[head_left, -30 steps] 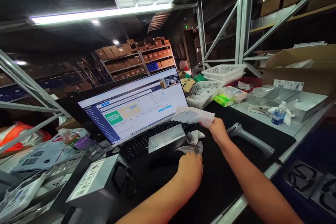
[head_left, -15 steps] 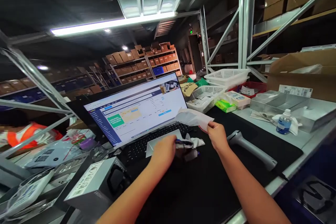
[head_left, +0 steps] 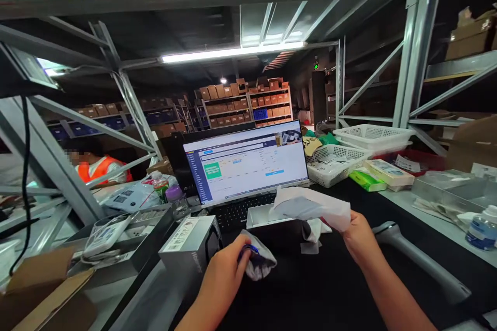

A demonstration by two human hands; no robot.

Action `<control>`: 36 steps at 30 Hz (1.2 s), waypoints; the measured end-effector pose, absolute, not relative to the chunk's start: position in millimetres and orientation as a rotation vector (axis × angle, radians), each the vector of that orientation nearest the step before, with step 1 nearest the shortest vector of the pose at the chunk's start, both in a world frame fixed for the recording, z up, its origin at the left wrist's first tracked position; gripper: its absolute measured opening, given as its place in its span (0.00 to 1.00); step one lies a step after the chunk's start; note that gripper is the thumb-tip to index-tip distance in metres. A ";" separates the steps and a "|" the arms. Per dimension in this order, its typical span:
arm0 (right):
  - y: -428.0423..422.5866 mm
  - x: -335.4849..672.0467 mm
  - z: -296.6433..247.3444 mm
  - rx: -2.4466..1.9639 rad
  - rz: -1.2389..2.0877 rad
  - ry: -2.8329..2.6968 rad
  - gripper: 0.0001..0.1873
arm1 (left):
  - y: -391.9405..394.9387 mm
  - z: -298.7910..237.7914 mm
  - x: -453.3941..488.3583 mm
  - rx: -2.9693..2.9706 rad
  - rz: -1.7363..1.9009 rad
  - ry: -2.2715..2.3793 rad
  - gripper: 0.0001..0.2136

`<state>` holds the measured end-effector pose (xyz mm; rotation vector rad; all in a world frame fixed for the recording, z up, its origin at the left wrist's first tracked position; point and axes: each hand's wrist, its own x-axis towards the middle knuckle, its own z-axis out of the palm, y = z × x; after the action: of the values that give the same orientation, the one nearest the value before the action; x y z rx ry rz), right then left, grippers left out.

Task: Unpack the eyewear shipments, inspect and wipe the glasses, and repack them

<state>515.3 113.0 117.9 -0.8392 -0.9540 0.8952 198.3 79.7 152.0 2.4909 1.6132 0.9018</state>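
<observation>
My left hand (head_left: 225, 276) is closed around a small grey cloth pouch (head_left: 258, 264) with a blue bit showing, held just above the black desk mat (head_left: 310, 295). My right hand (head_left: 359, 238) pinches a crumpled white paper sheet (head_left: 310, 206) and holds it up in front of the laptop (head_left: 244, 163). Between the hands an open silver box (head_left: 272, 222) sits by the keyboard, with white wrapping (head_left: 316, 230) spilling from its right side.
A grey handheld scanner (head_left: 419, 261) lies on the mat at right. A grey product box (head_left: 190, 253) stands at left beside packets and a purple-capped jar (head_left: 176, 199). White baskets (head_left: 368, 139), cartons, metal trays and a small bottle (head_left: 481, 227) fill the right. A person in an orange vest (head_left: 99, 168) is behind the left rack.
My left hand drew back from the silver box toward me, now gripping the grey pouch. The right hand kept the white paper raised. The view swung left and tilted up.
</observation>
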 end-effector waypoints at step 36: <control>9.1 483.3 65.5 -1.197 0.879 -1.177 0.14 | 25.7 93.9 176.4 2.137 0.765 2.059 0.08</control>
<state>483.3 9.1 65.5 -1.1970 -1.1770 0.8787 176.4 25.7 93.9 2.1373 2.0585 0.7655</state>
